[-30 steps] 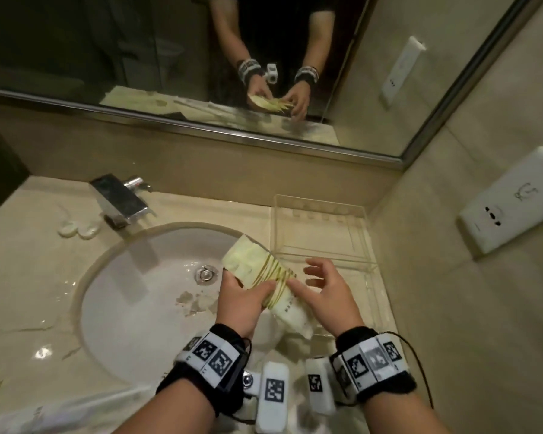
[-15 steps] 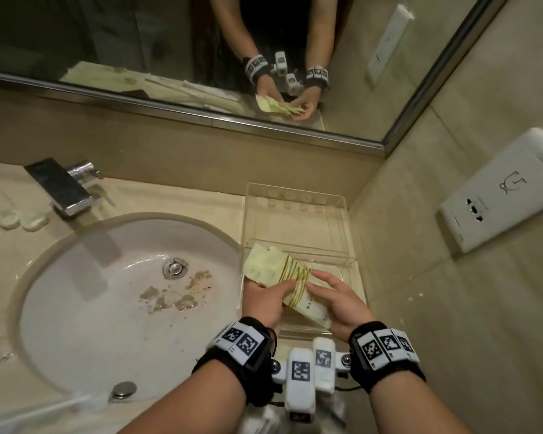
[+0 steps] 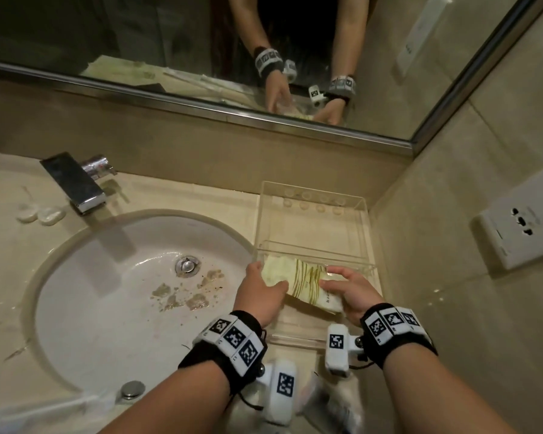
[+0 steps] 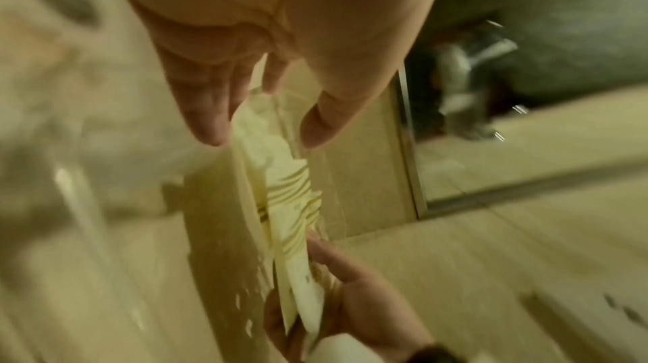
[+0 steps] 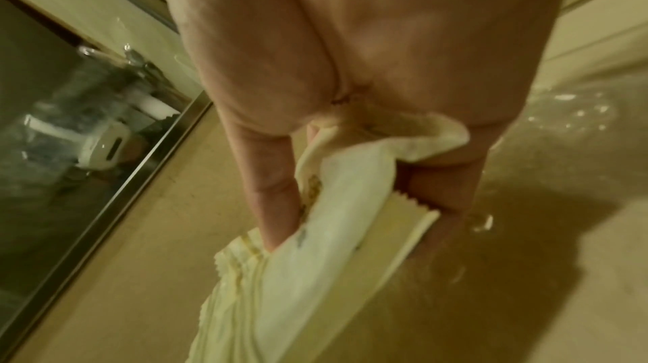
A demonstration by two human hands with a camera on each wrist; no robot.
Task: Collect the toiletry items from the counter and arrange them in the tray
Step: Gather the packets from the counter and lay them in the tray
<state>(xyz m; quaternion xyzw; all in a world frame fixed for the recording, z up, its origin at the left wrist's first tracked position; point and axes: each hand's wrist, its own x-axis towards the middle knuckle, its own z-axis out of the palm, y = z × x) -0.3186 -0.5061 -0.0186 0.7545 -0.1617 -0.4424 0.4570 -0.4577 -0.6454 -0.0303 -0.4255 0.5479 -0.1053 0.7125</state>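
Packets (image 3: 298, 281) pinched in right hand (image 3: 353, 292), steadied by left hand (image 3: 257, 297), spread wide, lower centre. Best kept squared, laid flat in near compartment of tray (image 3: 311, 227).

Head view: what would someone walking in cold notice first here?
A bundle of pale yellow sachets sits low in the near compartment of the clear tray by the right wall, with the right hand pinching one end and the left hand touching the other. Beside it, brownish debris litters the white sink basin below the chrome faucet.
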